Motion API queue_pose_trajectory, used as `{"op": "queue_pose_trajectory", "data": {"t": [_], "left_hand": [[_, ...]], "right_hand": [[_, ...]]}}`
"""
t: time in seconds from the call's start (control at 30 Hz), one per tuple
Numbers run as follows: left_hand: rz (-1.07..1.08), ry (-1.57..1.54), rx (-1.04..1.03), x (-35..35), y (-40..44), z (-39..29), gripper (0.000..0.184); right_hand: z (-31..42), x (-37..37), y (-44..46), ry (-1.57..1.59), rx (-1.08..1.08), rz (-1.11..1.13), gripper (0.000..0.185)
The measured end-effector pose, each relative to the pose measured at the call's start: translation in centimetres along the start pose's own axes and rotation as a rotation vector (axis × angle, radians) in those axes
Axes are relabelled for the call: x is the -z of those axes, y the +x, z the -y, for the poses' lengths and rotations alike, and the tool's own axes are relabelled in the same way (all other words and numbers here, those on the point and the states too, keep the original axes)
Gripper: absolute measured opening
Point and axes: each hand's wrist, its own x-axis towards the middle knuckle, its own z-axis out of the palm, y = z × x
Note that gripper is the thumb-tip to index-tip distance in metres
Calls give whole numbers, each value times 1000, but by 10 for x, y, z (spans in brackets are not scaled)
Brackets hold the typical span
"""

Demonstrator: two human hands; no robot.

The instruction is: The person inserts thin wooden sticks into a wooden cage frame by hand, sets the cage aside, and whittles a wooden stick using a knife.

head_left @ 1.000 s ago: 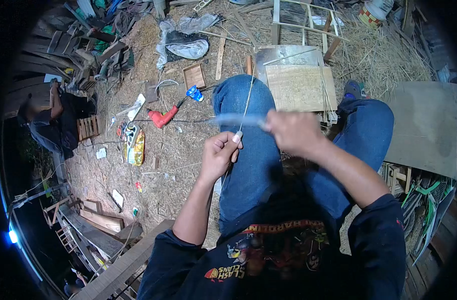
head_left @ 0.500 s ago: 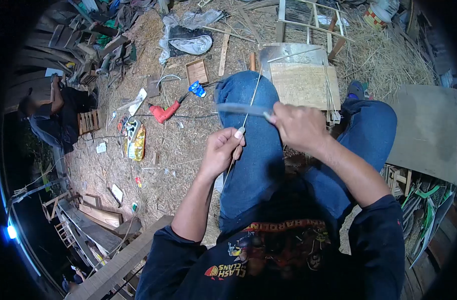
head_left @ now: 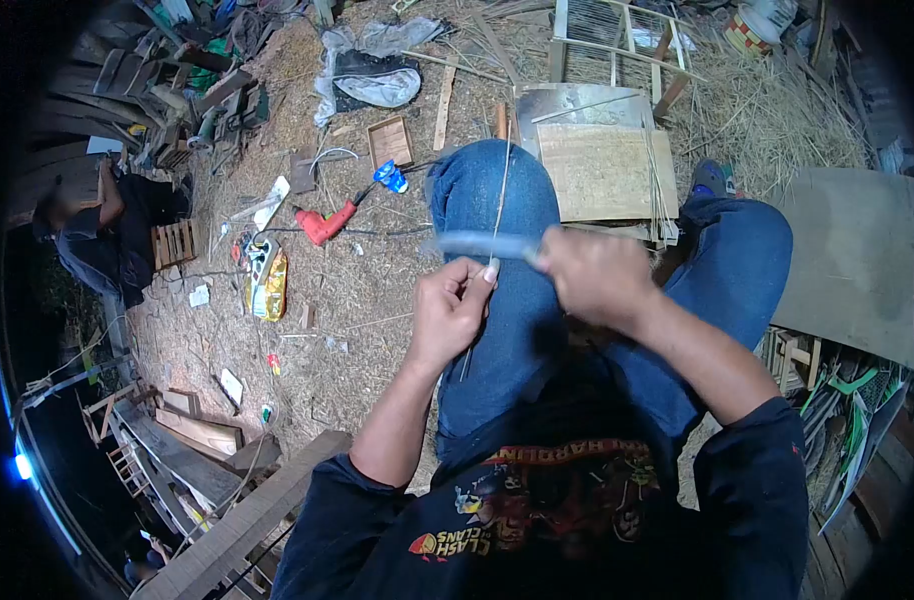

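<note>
Between the thumb and fingers of my left hand (head_left: 454,312) is a thin stick (head_left: 503,190), which runs lengthwise over my jeans-covered knee. A short end of the stick shows below that hand. My right hand (head_left: 599,275) is closed around the handle of a knife (head_left: 485,244). The blade is smeared by motion and lies crosswise over the stick, just beyond my left thumb. Whether its edge touches the stick I cannot tell.
A red power drill (head_left: 324,222) and a blue packet (head_left: 390,177) lie on the shavings-covered ground. Beyond my knees is a wooden board (head_left: 607,175) with thin sticks on it. A person (head_left: 102,225) sits at the left. A wooden beam (head_left: 242,515) stands near my left elbow.
My left hand has moved slightly right and its grip on the stick has shifted. The knife has come down nearer to my left thumb. The stick stands a little more upright in view.
</note>
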Motion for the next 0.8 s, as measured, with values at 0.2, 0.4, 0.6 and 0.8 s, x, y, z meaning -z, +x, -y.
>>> {"op": "queue_pose_trajectory", "data": {"t": [0.2, 0.4, 0.6, 0.8], "left_hand": [[-50, 68, -67, -4, 0, 1, 28], [-42, 146, -111, -3, -1, -3, 31], [-27, 87, -94, -4, 1, -2, 32], [9, 78, -53, -1, 2, 1, 32]], "right_hand": [[-1, -3, -3, -79, 29, -43, 31], [-7, -2, 2, -123, 71, -66, 31], [-6, -6, -1, -149, 85, -58, 31], [-12, -3, 6, -156, 29, -49, 35]]}}
